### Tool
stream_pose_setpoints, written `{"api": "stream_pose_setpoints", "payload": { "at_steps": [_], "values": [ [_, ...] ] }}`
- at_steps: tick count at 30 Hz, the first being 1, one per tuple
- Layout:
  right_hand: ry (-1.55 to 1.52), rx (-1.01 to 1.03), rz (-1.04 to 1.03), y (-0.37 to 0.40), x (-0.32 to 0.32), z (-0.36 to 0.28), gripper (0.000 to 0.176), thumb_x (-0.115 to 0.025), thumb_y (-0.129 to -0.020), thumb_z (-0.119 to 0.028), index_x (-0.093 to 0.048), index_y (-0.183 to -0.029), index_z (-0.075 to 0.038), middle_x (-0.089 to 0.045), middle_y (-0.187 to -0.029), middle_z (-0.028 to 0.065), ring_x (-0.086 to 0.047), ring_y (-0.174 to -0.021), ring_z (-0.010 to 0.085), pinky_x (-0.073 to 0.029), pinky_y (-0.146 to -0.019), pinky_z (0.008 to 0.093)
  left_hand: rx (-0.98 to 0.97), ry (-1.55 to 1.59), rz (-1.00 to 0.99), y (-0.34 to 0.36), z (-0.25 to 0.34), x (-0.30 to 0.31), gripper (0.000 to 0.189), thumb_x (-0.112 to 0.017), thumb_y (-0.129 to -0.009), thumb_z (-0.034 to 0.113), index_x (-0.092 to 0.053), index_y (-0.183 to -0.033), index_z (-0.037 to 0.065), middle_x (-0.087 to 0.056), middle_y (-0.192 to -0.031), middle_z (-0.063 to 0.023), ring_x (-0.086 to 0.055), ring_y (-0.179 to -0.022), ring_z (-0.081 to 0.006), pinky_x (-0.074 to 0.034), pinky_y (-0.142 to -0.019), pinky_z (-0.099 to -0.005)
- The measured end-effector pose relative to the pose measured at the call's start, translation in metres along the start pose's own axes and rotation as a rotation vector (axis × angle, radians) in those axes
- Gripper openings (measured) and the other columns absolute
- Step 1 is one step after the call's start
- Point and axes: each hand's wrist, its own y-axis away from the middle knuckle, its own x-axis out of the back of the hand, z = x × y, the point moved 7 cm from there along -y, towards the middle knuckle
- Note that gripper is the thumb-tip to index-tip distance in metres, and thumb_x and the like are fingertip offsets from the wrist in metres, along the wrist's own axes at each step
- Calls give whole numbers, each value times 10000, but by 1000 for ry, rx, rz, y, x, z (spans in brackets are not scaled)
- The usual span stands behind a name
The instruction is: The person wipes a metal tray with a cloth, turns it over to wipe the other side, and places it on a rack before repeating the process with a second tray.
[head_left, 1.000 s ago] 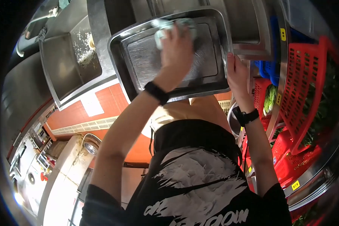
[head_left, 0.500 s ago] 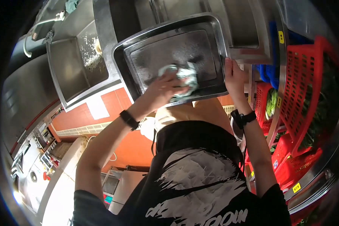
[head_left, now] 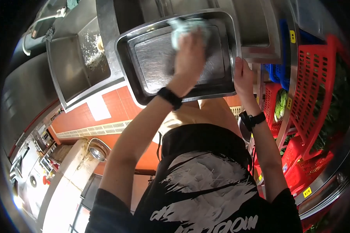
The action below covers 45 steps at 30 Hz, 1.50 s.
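Observation:
A rectangular metal baking tray (head_left: 151,66) is tilted toward me over the sink edge, its inside bare and shiny. My left hand (head_left: 189,54) presses a pale green cloth (head_left: 182,28) against the far part of the tray's floor. The fingers are bent over the cloth and a little blurred by motion. My right hand (head_left: 244,77) grips the tray's right rim, thumb on top and fingers hidden behind it.
Steel sinks (head_left: 254,23) lie behind the tray. On the left is another sink basin (head_left: 72,66) with white bits in it. Red baskets (head_left: 313,89) with leafy greens (head_left: 280,105) stand on a rack at the right, near a blue crate (head_left: 276,73).
My left hand has moved the cloth from the near side of the tray up to its far side. My right hand keeps its hold on the rim.

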Motion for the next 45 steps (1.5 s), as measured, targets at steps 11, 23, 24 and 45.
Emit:
{"api": "stream_pose_setpoints", "payload": {
  "at_steps": [11, 23, 24, 45],
  "values": [
    [-520, -221, 112, 3, -5, 7, 413, -378, -985, -311, -532, -794, 21, -464, -686, 14, -394, -686, 87, -375, -633, 256, -34, 739, -120, 23, 65, 24, 746, -597, -693, 44, -248, -1342, -77, -540, -1068, -259, -521, -1048, -365, -472, -860, -378],
    [-232, -57, 129, -2, 5, 1, 454, -408, -971, -343, -503, -739, 36, -422, -601, 55, -353, -619, 112, -341, -556, 299, -190, 680, -107, 69, 56, 25, 290, -553, -838, 271, -589, -1039, 65, -588, -1040, -85, -515, -1016, -292, -394, -928, -419],
    [-233, -58, 130, -2, 3, 2, 454, -408, -971, -343, -503, -739, 36, -422, -601, 55, -353, -619, 112, -341, -556, 299, -223, 628, -81, 76, 45, 25, 271, -546, -847, 267, -594, -1032, 76, -586, -1034, -63, -507, -1029, -269, -390, -938, -406],
    [-123, -127, 130, -11, 15, 4, 422, -436, -959, -330, -592, -927, 61, -602, -753, 184, -514, -681, 167, -428, -659, 311, -303, 250, -185, 55, 82, 7, 379, -472, -915, 250, -525, -1159, -36, -515, -1207, -134, -447, -1154, -227, -381, -982, -373]
  ]
}}
